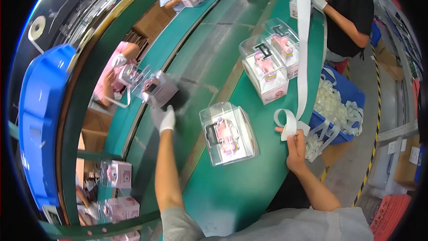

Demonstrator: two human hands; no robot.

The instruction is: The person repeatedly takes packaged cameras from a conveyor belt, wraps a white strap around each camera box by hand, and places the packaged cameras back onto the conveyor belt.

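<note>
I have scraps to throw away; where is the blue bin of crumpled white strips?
In the head view, the blue bin sits right of the green worktable, just beyond the right hand.

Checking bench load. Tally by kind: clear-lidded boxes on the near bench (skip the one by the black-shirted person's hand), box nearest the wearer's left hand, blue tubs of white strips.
Clear-lidded boxes on near bench: 3
Box nearest left hand: 1
Blue tub of white strips: 1
Total: 5
</note>
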